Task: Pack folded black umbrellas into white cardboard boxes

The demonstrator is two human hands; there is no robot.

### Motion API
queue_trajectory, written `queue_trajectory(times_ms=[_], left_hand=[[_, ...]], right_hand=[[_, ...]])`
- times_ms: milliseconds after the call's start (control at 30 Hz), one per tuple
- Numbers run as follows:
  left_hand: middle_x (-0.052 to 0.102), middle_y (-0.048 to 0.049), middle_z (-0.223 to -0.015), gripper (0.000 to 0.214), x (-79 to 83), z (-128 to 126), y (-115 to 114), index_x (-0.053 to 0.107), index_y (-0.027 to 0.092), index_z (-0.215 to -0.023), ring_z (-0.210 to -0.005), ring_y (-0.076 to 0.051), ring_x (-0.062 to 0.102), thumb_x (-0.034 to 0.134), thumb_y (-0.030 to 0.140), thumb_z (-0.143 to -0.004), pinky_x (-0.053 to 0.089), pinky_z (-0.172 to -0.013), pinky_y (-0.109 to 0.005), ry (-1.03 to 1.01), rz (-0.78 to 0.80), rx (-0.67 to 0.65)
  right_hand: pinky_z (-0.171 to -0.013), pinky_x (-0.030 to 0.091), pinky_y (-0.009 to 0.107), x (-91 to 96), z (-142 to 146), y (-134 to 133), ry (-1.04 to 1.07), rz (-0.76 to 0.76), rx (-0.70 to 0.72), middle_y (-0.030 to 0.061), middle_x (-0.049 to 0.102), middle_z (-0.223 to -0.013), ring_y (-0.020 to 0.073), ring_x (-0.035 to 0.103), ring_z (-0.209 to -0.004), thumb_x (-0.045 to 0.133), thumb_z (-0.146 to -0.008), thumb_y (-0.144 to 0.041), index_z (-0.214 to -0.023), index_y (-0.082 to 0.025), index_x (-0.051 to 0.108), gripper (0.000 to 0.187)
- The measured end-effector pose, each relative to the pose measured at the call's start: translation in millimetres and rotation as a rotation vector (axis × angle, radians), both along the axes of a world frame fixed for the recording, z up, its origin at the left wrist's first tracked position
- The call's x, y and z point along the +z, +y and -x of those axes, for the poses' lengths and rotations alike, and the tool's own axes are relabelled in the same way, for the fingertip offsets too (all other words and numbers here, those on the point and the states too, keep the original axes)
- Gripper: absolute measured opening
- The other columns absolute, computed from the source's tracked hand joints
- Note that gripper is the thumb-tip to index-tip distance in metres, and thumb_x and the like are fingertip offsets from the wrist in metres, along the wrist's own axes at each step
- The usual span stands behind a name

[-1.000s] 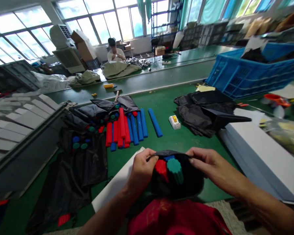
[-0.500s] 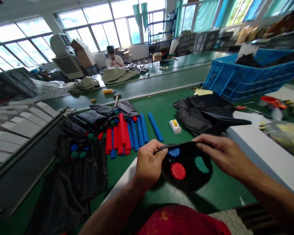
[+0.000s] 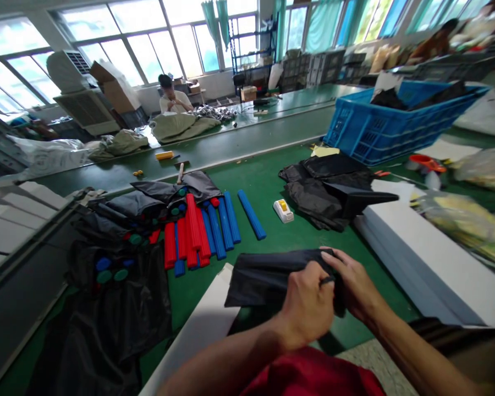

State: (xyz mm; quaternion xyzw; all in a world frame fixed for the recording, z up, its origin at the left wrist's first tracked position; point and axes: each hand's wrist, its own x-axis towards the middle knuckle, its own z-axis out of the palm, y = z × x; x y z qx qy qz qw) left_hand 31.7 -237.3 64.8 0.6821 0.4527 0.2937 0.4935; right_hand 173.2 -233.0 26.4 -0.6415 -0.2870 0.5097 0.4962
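Note:
Over the near part of the table, a black fabric bag [image 3: 259,280] is held in both hands, its body stretched out to the left. My left hand [image 3: 307,308] is closed in a fist on the bag's gathered edge, and a bit of dark fabric pokes out by the fingers. On the right end, my right hand [image 3: 357,280] grips the bag with the thumb on top. The bag's opening and contents are hidden now. Beyond the hands lie red ribbed tubes [image 3: 193,220], blue ribbed tubes [image 3: 251,214] and a small white-and-yellow device [image 3: 283,211].
Filled black bags [image 3: 136,201] with coloured round ends lie left. Folded black bags [image 3: 317,192] sit beyond my right hand, before a blue crate [image 3: 400,124]. White boxes stand at the left, and a long white carton [image 3: 429,253] at the right. A person [image 3: 173,99] sits across the table.
The bag has turned from mouth-facing-me, with red, blue and green round ends showing, to lying sideways with them hidden. My left hand has moved right, close to my right hand.

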Motion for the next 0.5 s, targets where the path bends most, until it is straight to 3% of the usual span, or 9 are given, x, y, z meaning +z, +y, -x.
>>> queue_trajectory(times_ms=[133, 167, 200, 267, 367, 433, 500], left_hand=[[0.067, -0.0018, -0.072, 0.010, -28.7, -17.8, -10.9, 0.066, 0.021, -0.080, -0.064, -0.015, 0.059, 0.057, 0.025, -0.082, 0.039, -0.060, -0.024, -0.020, 0.040, -0.526], [0.066, -0.0014, -0.071, 0.009, -36.7, -13.6, -7.9, 0.067, 0.022, -0.081, -0.064, -0.015, 0.059, 0.060, 0.027, -0.081, 0.040, -0.060, -0.024, -0.022, 0.058, -0.582], [0.066, -0.0013, -0.071, 0.010, -44.9, -4.9, -2.2, 0.068, 0.022, -0.082, -0.063, -0.016, 0.059, 0.061, 0.029, -0.080, 0.041, -0.061, -0.024, -0.014, 0.069, -0.549], [0.066, -0.0030, -0.076, 0.015, -62.5, 25.0, 15.4, 0.068, 0.021, -0.087, -0.068, -0.017, 0.059, 0.062, 0.032, -0.079, 0.043, -0.067, -0.026, 0.029, 0.066, -0.226], [0.062, -0.0088, -0.100, 0.027, -92.5, 82.9, 45.0, 0.064, 0.020, -0.098, -0.095, -0.023, 0.059, 0.068, 0.030, -0.074, 0.043, -0.089, -0.032, 0.097, 0.035, 0.430], [0.055, -0.0127, -0.120, 0.046, -113.4, 112.9, 56.5, 0.059, 0.018, -0.110, -0.113, -0.028, 0.054, 0.074, 0.029, -0.068, 0.039, -0.098, -0.034, 0.106, 0.149, 0.626], [0.053, -0.0137, -0.126, 0.062, -132.5, 127.9, 58.8, 0.055, 0.017, -0.115, -0.123, -0.029, 0.049, 0.081, 0.026, -0.059, 0.037, -0.101, -0.033, -0.003, 0.381, 0.631]], right_hand=[[-0.106, 0.038, 0.037, -54.8, -48.8, -1.7, -0.188, -0.136, 0.130, 0.0088, 0.064, -0.125, 0.0296, 0.053, -0.121, 0.060, -0.074, -0.056, -0.092, -0.018, 0.071, 0.043], [-0.109, 0.035, 0.037, -72.2, -58.8, -3.7, -0.209, -0.093, 0.132, 0.0085, 0.063, -0.126, 0.0293, 0.052, -0.122, 0.060, -0.073, -0.056, -0.093, -0.019, 0.072, 0.044], [-0.109, 0.034, 0.039, -89.4, -66.5, -6.4, -0.219, -0.027, 0.092, 0.0088, 0.064, -0.125, 0.0293, 0.053, -0.121, 0.062, -0.071, -0.056, -0.098, -0.019, 0.072, 0.045], [-0.108, 0.036, 0.041, -119.9, -75.7, -13.6, -0.239, 0.110, -0.058, 0.0111, 0.067, -0.118, 0.0310, 0.055, -0.119, 0.068, -0.065, -0.053, -0.101, -0.019, 0.070, 0.049], [-0.101, 0.044, 0.041, -148.0, -80.8, -25.7, -0.230, 0.186, -0.188, 0.0121, 0.071, -0.105, 0.0326, 0.059, -0.113, 0.070, -0.060, -0.053, -0.089, -0.017, 0.071, 0.046], [-0.090, 0.051, 0.038, -154.1, -84.4, -33.4, -0.165, 0.177, -0.193, 0.0103, 0.074, -0.095, 0.0308, 0.065, -0.101, 0.066, -0.062, -0.055, -0.082, -0.017, 0.071, 0.043], [-0.080, 0.055, 0.036, -153.0, -89.2, -41.0, -0.077, 0.175, -0.186, 0.0104, 0.074, -0.088, 0.0296, 0.068, -0.091, 0.066, -0.061, -0.053, -0.079, -0.017, 0.071, 0.040]])
